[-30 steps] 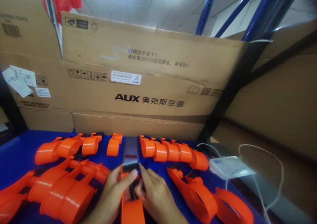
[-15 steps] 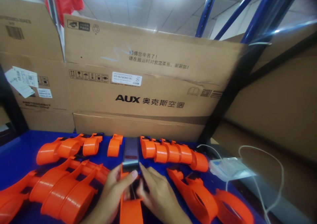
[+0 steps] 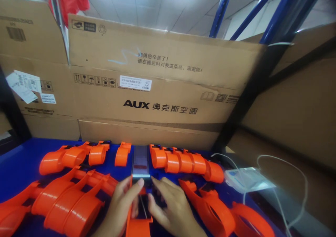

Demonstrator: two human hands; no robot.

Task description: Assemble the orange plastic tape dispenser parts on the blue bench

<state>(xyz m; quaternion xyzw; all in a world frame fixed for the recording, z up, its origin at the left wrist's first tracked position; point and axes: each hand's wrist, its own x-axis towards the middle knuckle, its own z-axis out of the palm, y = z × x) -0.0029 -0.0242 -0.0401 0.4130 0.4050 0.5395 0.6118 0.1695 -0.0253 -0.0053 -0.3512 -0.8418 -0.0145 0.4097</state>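
My left hand (image 3: 119,203) grips an orange tape dispenser (image 3: 139,227) at the bottom middle, its thumb pressed near the dispenser's far end. A pale, straight-edged strip (image 3: 141,176) crosses that end. Beyond it a greyish see-through band (image 3: 140,160) stretches toward the cardboard; what it is I cannot tell. On the right side of the dispenser is my right hand (image 3: 173,203), thumb and index finger apart with nothing visible between them. Its index fingertip is close to the strip; whether it touches is unclear. The left fingers under the dispenser are partly hidden.
More orange tape dispensers lie on the blue surface (image 3: 15,163): a left group (image 3: 60,202), a back right row (image 3: 178,162) and a right group (image 3: 215,209). A cardboard panel (image 3: 168,100) stands behind. A clear plastic packet (image 3: 249,179) and white cable (image 3: 306,195) lie at right.
My right hand has moved slightly right, away from the dispenser, and its thumb and index finger have spread. My left hand keeps its grip. The view has shifted a little.
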